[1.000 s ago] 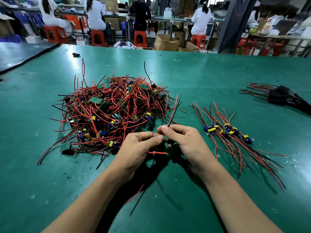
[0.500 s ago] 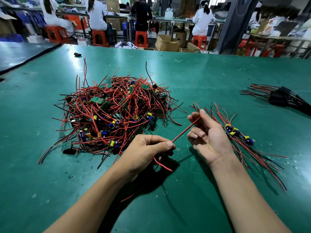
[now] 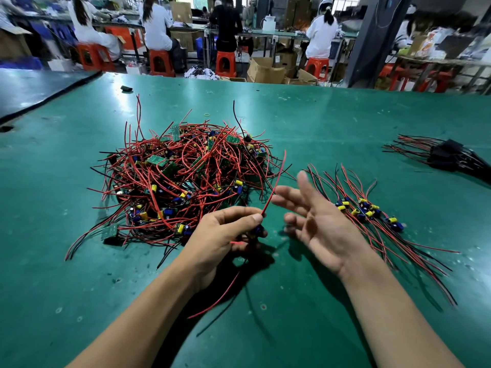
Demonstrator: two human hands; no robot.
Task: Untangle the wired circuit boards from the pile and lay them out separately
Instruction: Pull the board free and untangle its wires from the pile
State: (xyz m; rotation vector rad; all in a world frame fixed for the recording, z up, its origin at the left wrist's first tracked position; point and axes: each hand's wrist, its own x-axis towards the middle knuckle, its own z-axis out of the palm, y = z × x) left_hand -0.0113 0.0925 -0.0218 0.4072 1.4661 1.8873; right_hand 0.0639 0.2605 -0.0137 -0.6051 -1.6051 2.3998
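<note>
Two hands hover over the green table (image 3: 318, 123), close together near the front of the mat. The left hand (image 3: 225, 232) has its fingers curled round one wired circuit board (image 3: 257, 231), thumb and forefinger pinching it where a red lead (image 3: 275, 185) rises up and away from the grip; more red and black leads (image 3: 218, 298) trail from under the palm back toward the person. The right hand (image 3: 318, 221) is just beside it, palm turned inward, fingers spread and straight, holding nothing and slightly blurred; whether its fingertips touch the raised lead cannot be told. Behind the left hand lies the pile (image 3: 180, 181), a dense tangle of red and black wires with small green boards and yellow and blue parts. Beyond the right hand a row of separated boards (image 3: 369, 211) lies side by side, their leads fanned out. Farther right sits a black bundle of wires (image 3: 449, 156), well apart. At the table's far edge are a small black object (image 3: 126, 88) and, beyond it, seated people on orange stools (image 3: 225, 63).
</note>
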